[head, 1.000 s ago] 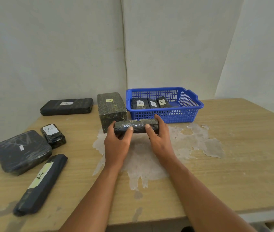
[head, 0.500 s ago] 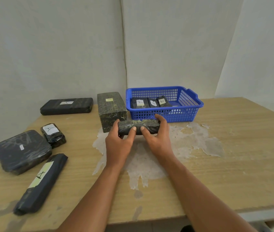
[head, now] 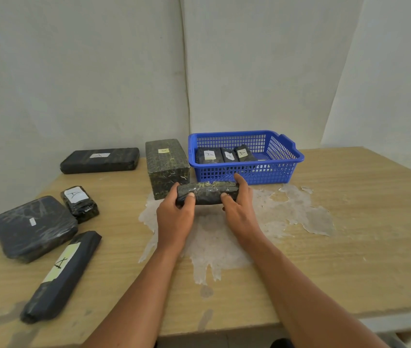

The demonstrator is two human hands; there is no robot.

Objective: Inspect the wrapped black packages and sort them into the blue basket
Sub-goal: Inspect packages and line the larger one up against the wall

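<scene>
I hold a small black wrapped package (head: 208, 193) crosswise just in front of the blue basket (head: 287, 167). My left hand (head: 174, 218) grips its left end and my right hand (head: 239, 209) grips its right end, thumbs on the near face. The basket holds three labelled black packages (head: 224, 155) along its left side. More black packages lie on the table: a tall box (head: 166, 167) left of the basket, a long flat one (head: 100, 160) at the back, a small labelled one (head: 79, 203), a wide flat one (head: 34, 227) and a long bar (head: 61, 275).
The wooden table (head: 350, 247) has a pale patch of peeled surface under my hands. White walls stand close behind the basket and boxes. The table's front edge runs just below my forearms.
The package has been turned in my hands, and my thumbs have shifted along its near face. The hands stay in about the same place before the basket.
</scene>
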